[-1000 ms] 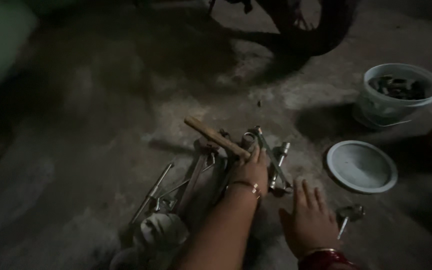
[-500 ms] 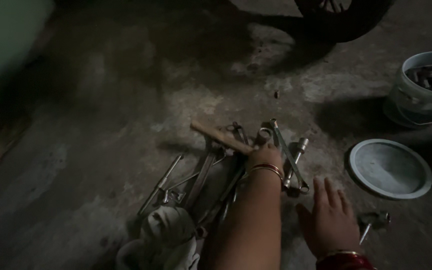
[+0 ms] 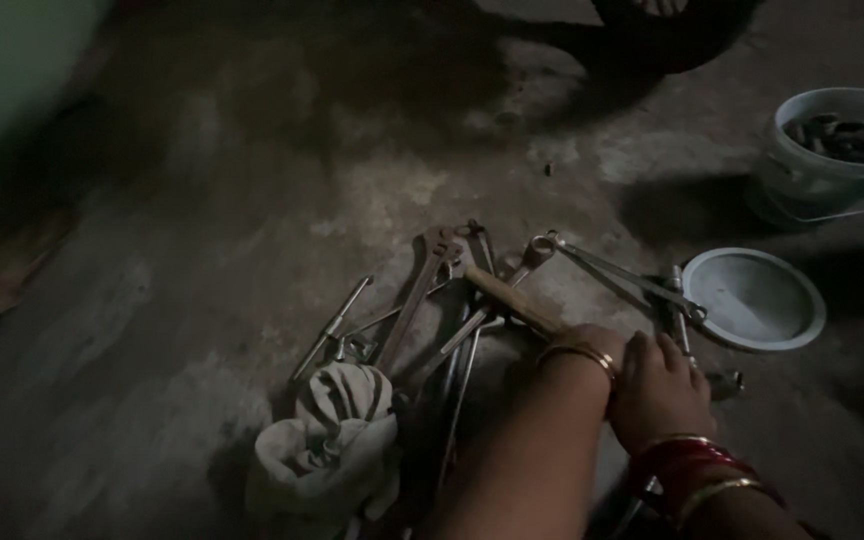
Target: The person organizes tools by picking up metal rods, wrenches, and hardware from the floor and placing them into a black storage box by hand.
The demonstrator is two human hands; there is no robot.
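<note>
Hammer handle (image 3: 508,297): wooden, lying across the pile of wrenches (image 3: 432,300) on the concrete floor (image 3: 202,250); nearer the person than half a second ago.
Left hand (image 3: 592,345): wrist bent over the handle's end; whether the fingers clasp it cannot be told.
Right hand (image 3: 658,392): has moved in, now touching the left, fingers loosely spread.
Nearby: rag (image 3: 327,450), lid (image 3: 752,298), bucket (image 3: 832,145).

No pkgs, labels, signs or screens in view.
</note>
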